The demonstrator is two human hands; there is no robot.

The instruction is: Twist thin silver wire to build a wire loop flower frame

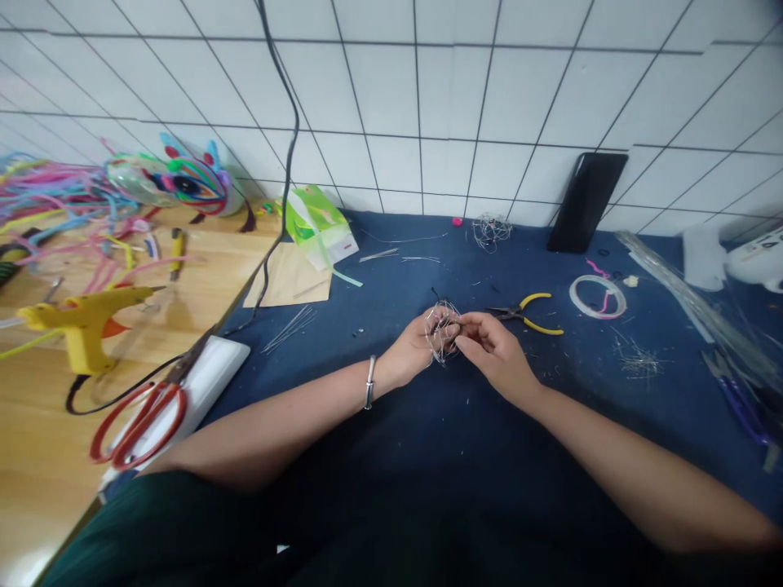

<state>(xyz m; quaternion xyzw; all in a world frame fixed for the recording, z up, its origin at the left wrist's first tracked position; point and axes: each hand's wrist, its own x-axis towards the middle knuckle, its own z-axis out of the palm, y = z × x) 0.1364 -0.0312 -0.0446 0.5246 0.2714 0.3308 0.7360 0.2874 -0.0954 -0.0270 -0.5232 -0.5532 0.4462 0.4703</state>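
Near the middle of the dark blue cloth, my left hand (417, 349) holds a small tangled wire frame (439, 346) of thin silvery loops. The fingers of my right hand (497, 352) are pinched together at the right side of the same wire frame; a tiny part between the fingertips is too small to make out. Just beyond my right hand lie yellow-handled pliers (526, 314), their jaws pointing left. A second tangle of wire (491, 232) rests farther back, by the tiled wall.
On the right lie a roll of clear line (598, 297), wire clippings (639, 360), a bundle of wires (685, 293) and purple-handled cutters (740, 399). A black phone (587, 202) leans on the wall. To the left are red-handled scissors (142, 424), a yellow glue gun (86, 322) and a hanging cable (292, 155).
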